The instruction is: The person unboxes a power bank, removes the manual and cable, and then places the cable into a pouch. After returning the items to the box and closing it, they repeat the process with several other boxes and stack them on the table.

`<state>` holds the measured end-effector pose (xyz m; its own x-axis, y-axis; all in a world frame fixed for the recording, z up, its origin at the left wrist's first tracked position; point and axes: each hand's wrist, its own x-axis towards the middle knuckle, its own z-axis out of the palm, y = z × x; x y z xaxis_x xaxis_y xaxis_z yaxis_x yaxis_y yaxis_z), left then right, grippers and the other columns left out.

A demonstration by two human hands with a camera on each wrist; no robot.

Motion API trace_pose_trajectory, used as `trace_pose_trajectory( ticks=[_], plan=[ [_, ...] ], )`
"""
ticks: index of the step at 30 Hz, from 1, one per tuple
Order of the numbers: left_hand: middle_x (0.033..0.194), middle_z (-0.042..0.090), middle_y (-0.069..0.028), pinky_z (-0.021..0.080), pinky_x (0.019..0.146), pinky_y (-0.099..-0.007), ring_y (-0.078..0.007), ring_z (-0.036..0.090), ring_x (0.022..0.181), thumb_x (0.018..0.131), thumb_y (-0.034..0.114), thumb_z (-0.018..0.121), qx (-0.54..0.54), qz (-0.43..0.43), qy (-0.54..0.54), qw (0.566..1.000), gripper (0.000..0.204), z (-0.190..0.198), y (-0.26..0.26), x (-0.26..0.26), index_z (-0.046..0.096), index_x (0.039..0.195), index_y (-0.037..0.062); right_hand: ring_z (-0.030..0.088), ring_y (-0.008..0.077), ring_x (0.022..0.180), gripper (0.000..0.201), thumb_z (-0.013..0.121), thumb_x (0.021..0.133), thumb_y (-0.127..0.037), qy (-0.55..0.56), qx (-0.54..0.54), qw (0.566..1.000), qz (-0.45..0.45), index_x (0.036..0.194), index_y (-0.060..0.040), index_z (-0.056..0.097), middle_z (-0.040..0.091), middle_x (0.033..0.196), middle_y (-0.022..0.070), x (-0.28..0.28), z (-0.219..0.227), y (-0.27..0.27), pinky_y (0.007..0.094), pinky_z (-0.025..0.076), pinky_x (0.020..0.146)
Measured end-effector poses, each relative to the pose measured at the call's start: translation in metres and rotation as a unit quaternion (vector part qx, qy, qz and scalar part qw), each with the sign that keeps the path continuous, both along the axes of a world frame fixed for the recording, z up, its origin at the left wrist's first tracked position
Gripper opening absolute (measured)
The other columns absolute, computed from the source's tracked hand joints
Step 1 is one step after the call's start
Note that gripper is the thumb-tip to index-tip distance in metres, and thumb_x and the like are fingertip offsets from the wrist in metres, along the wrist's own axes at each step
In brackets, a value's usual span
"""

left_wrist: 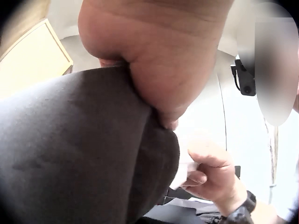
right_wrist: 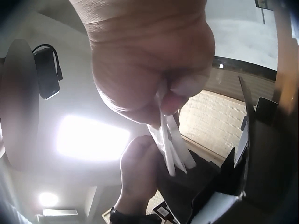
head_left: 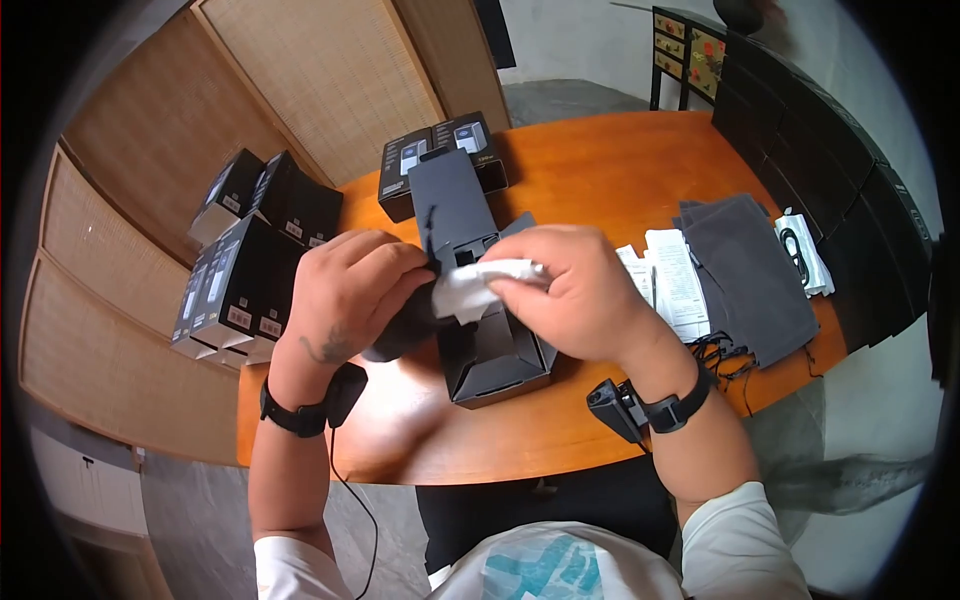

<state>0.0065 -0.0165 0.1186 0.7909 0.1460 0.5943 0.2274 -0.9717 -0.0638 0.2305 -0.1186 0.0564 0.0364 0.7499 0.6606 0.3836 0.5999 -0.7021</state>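
My left hand grips a dark grey fabric pouch near its mouth; a black drawstring sticks up beside the fingers. In the head view the pouch hangs low over the table, partly covered by the hand. My right hand pinches a crumpled white packet between thumb and fingers, its free end right at the pouch's mouth. What the packet contains is hidden. Below both hands stands an opened black box, its lid flap raised at the far side.
Stacked grey pouches with black cords lie to the right, beside printed papers and a white-wrapped black cable. Black product boxes are piled at left and at the back. A row of black boxes lines the right side.
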Motion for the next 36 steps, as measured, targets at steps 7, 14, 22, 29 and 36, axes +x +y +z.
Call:
trace_pose_trajectory(
  ticks=[7,14,22,29,36],
  plan=[
    [0.082,0.065,-0.0091,0.051,0.069,-0.0303,-0.022,0.064,0.074,0.084,-0.001,0.076,-0.166,0.065,-0.058,0.982,0.012,0.01,-0.009,0.008,0.066,0.09,0.0014,0.072,0.0233,0.083,0.014,0.074,0.087,-0.004,0.024,-0.005,1.0,0.009,0.102,-0.0015,0.073,0.073,0.093,0.0152,-0.002,0.002,0.003,0.0325,0.055,0.074],
    [0.08,0.065,-0.0133,0.052,0.068,-0.0409,-0.0347,0.066,0.076,0.086,0.006,0.076,-0.083,0.014,-0.112,0.99,0.015,0.007,-0.025,0.033,0.064,0.095,0.0044,0.067,0.0132,0.087,0.033,0.078,0.088,-0.004,0.193,-0.017,0.981,-0.002,0.113,-0.0028,0.057,0.069,0.097,0.0089,-0.018,-0.008,0.001,0.0298,0.055,0.076],
    [0.074,0.062,-0.0166,0.05,0.063,-0.0363,-0.0282,0.059,0.066,0.089,0.021,0.079,-0.255,0.065,0.054,0.963,0.028,0.04,-0.028,0.028,0.065,0.096,-0.0026,0.067,0.0102,0.092,0.035,0.075,0.093,-0.004,0.307,0.1,0.946,0.012,0.118,-0.003,0.05,0.067,0.103,0.0096,-0.022,-0.006,0.002,0.0249,0.055,0.079],
    [0.08,0.066,-0.0075,0.051,0.069,-0.0281,-0.0108,0.06,0.074,0.093,0.013,0.076,-0.204,0.051,-0.042,0.977,0.016,0.045,-0.047,0.048,0.072,0.097,-0.0027,0.067,0.0123,0.094,0.039,0.072,0.096,-0.004,0.172,0.125,0.976,-0.052,0.126,-0.003,0.047,0.068,0.108,0.0095,-0.014,-0.017,-0.003,0.0258,0.054,0.083],
    [0.083,0.068,-0.0056,0.051,0.073,-0.0261,-0.0102,0.062,0.079,0.096,0.01,0.073,-0.099,0.005,-0.12,0.988,0.013,0.045,-0.041,0.06,0.072,0.098,-0.0019,0.064,0.0162,0.096,0.04,0.07,0.096,-0.003,0.19,0.258,0.946,-0.038,0.131,-0.0036,0.049,0.065,0.112,0.0128,-0.016,-0.011,0.002,0.0278,0.052,0.083]
  ],
)
